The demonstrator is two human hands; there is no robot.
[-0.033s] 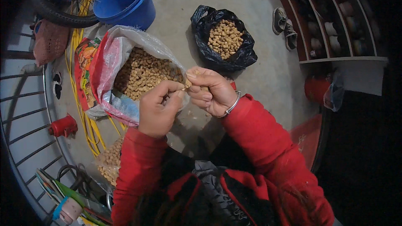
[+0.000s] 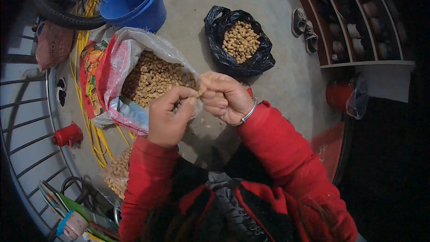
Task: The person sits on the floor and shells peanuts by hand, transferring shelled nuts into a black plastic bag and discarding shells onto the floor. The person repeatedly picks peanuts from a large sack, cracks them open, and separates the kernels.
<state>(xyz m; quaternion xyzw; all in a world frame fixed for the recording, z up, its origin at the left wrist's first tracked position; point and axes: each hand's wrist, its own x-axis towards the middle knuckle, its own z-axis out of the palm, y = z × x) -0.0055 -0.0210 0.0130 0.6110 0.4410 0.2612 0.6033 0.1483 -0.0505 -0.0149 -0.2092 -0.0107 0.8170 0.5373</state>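
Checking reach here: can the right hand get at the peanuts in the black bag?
Probably yes: the black bag gapes open beyond the right hand, its peanuts exposed, nothing visibly between; but that hand pinches what looks like a peanut.

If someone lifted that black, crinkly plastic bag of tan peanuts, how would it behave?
The black, crinkly plastic bag would probably sag and shift, its thin walls being creased. With its mouth open, the tan peanuts could spill if it tipped.
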